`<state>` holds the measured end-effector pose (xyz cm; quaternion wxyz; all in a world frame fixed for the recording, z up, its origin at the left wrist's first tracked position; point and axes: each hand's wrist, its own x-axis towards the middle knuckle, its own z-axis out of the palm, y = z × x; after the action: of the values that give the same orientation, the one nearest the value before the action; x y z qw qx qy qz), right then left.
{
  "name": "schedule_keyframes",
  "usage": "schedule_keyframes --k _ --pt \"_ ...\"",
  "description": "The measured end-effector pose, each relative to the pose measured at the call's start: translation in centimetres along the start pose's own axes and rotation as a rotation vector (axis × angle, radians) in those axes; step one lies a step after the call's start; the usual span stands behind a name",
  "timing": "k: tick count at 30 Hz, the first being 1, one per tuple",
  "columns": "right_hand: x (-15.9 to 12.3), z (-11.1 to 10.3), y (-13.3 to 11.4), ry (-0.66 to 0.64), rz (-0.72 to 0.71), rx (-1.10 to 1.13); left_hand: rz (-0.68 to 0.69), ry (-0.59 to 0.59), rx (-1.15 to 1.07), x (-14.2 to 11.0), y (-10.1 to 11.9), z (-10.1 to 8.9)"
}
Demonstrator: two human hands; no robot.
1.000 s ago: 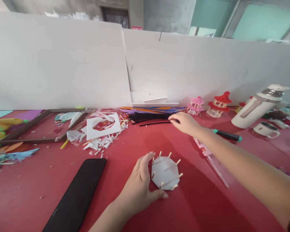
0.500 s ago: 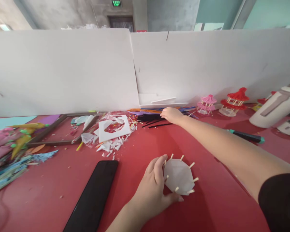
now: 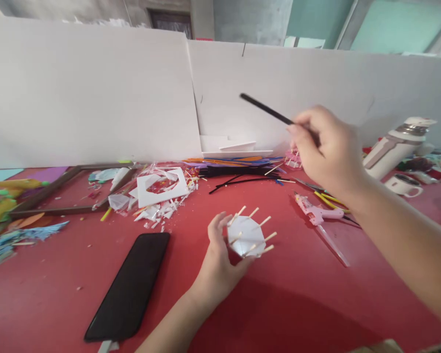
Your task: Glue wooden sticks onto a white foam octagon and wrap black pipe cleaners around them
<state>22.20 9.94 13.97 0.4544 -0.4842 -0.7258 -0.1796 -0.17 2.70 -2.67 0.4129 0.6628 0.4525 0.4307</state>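
My left hand (image 3: 218, 257) is curved around the left side of a white octagonal piece (image 3: 247, 231), fingers behind it and thumb at its near edge. Several short pale wooden sticks (image 3: 262, 221) rise from the rim of this piece. Raised in front of the white panel, my right hand (image 3: 329, 147) pinches a black pipe cleaner (image 3: 266, 108) that points up and to the left. Below it, at the foot of the panel, lies a bundle of black, purple and orange pipe cleaners (image 3: 238, 170).
A pink glue gun (image 3: 319, 213) lies at right, near a mug (image 3: 403, 186) and a flask (image 3: 393, 147). At left are a black phone (image 3: 130, 287), a cut white board (image 3: 161, 186) among scraps, and a brown frame (image 3: 51, 212). A white panel (image 3: 95, 93) borders the back.
My right hand has risen from the bundle and moved right, now with a black pipe cleaner. The octagonal piece is tilted in my left hand. The view has shifted, showing the glue gun.
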Motion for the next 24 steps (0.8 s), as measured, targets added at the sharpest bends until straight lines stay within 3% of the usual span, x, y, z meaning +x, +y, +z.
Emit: schedule_keyframes --k 3,6,10,17,24 --pt "-5.5 -1.4 0.1 -0.167 0.182 0.064 -0.137 0.038 -0.246 0.1 1.2 0.2" --pt "-10.7 -0.1 1.4 -0.312 0.529 0.318 -0.206 0.104 -0.468 0.2 2.2 0.3" --pt "-15.0 2.2 1.5 -0.352 0.633 0.504 -0.296 0.131 -0.621 0.3 2.8 0.4" --pt "-16.7 3.2 -1.2 -0.265 0.799 0.826 -0.349 0.021 -0.779 0.9 2.0 1.5" --pt "-17.1 3.4 -2.1 -0.356 0.85 0.96 -0.336 0.041 -0.828 1.5 2.4 1.8"
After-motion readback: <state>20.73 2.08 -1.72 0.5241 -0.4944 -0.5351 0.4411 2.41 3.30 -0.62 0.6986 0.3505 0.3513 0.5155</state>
